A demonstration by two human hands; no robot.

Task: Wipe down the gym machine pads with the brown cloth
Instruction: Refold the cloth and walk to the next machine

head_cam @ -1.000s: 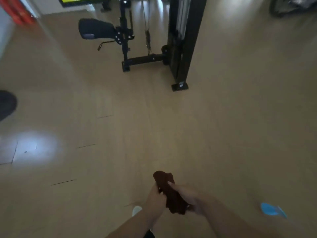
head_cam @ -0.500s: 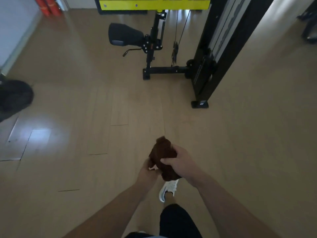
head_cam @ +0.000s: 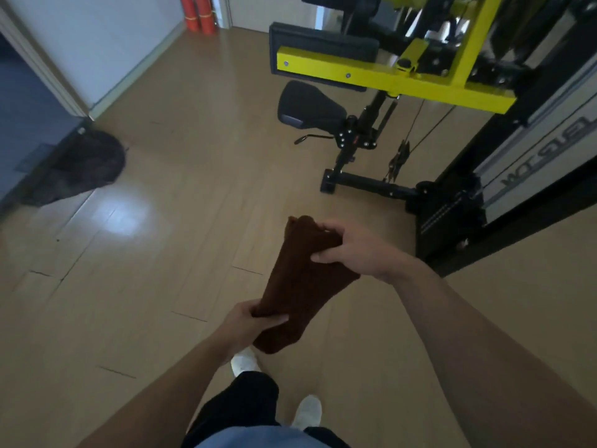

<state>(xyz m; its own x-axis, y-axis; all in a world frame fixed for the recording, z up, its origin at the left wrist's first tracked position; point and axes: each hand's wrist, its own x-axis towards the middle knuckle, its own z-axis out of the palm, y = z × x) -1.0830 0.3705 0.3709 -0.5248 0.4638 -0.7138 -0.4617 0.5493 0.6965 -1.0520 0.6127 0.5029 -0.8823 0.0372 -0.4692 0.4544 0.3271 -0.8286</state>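
We've got the brown cloth [head_cam: 300,286] stretched between both hands, out in front of us at about waist height, and it's nowhere near a pad yet. The right hand [head_cam: 355,250] pinches the far upper end, thumb on top and fingers curled underneath; the left hand [head_cam: 248,321] grips the near lower end, fingers wrapped round the fabric. So the cloth's long axis runs away from us, near-left to far-right, pointing roughly toward the machine.

And that's the relation that matters: the pads lie ahead and to the right, well apart from the cloth. The seat pad [head_cam: 307,105], a dark rounded saddle on its black post, sits lower and nearer. The flat black pad [head_cam: 323,40] rests higher, just behind the yellow frame [head_cam: 387,82]. Our right hand is the nearer one to both (and it already holds the leading end), so we'd judge it the natural hand to carry the cloth in, probably after bunching or folding it.

Underfoot, pale wood-look flooring [head_cam: 177,221] with a bright patch of glare on the left. A dark mesh object [head_cam: 87,163] sits by the wall at left, hard to identify. Two orange cylinders [head_cam: 198,14] stand in the far corner. The black weight tower [head_cam: 517,176] rises on the right, cables hanging beside it. Our white shoes [head_cam: 307,412] show below, mid-step by the look of it.
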